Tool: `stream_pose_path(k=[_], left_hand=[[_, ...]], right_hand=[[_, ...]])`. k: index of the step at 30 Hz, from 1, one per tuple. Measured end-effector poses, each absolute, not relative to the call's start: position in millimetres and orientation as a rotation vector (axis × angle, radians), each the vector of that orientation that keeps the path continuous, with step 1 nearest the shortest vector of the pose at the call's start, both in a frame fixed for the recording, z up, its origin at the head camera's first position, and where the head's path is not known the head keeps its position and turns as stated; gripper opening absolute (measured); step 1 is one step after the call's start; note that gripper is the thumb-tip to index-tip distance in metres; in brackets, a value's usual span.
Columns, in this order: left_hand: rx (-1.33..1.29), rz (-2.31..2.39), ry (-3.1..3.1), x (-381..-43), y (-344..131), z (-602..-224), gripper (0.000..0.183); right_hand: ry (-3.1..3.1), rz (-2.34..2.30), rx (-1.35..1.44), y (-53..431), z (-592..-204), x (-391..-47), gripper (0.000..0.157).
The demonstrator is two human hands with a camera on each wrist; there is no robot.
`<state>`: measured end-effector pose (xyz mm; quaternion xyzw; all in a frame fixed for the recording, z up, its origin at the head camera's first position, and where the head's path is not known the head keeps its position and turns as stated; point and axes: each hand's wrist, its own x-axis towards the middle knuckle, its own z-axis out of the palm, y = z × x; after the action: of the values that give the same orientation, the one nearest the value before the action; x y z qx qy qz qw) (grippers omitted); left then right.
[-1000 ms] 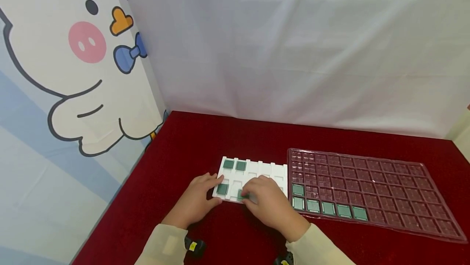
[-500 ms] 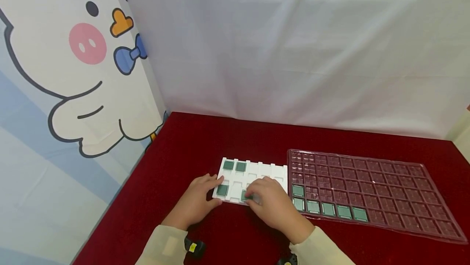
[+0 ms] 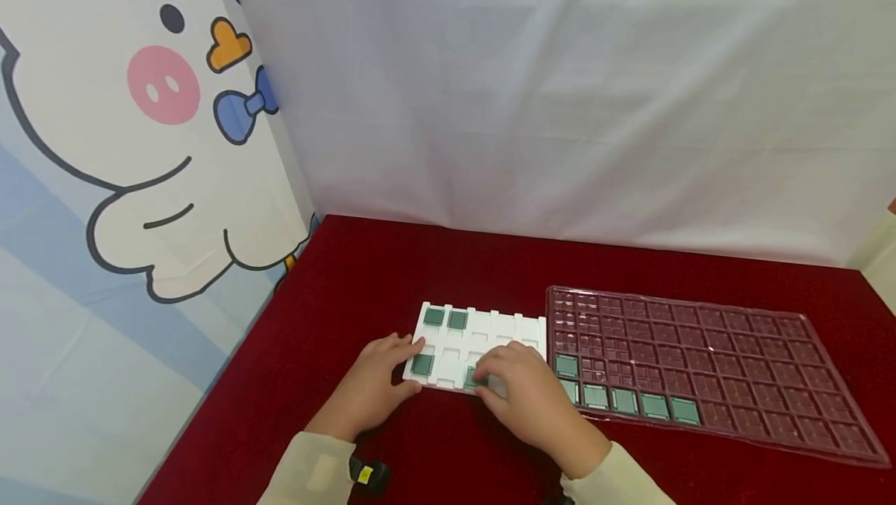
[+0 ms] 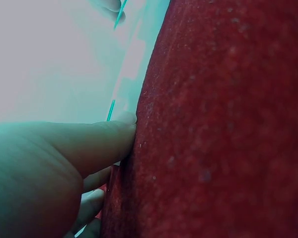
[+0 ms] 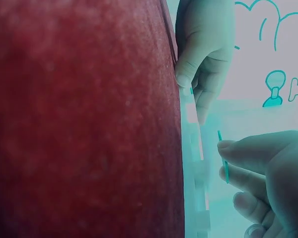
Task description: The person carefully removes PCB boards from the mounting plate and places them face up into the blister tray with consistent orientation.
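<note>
My right hand [image 3: 521,384] pinches a small green square circuit board [image 3: 472,377] between thumb and fingertips, over the near row of a white pocketed tray [image 3: 446,369]. From the right wrist, that board [image 5: 223,154] appears edge-on as a thin green line, tilted up from the tray. My left hand [image 3: 378,380] holds the tray's left end, thumb at the near corner and index finger along the side. Another green board [image 3: 422,366] lies in the near-left pocket. Two more boards [image 3: 457,320] fill the far-left pockets. In the left wrist view, the left thumb [image 4: 107,144] presses the tray's edge.
Right of the white tray lies a large clear plastic tray [image 3: 710,349] with many square pockets. Several green boards [image 3: 624,401] sit along its near row and left column. Red cloth covers the table [image 3: 378,271]; a white curtain [image 3: 560,100] hangs behind it.
The right hand has shifted a little to the right along the near row, carrying the green circuit board with it. The left hand keeps its place on the white tray.
</note>
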<state>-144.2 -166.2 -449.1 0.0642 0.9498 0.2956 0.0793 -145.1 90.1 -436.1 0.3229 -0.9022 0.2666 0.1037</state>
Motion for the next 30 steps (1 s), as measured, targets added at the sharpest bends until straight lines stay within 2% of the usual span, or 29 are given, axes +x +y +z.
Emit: stream_pose_path(k=[30], left_hand=[[0.173, 0.882, 2.846, -144, -167, -451, 0.065]], right_hand=[[-2.640, 0.774, 0.892, 114, -437, -141, 0.014]])
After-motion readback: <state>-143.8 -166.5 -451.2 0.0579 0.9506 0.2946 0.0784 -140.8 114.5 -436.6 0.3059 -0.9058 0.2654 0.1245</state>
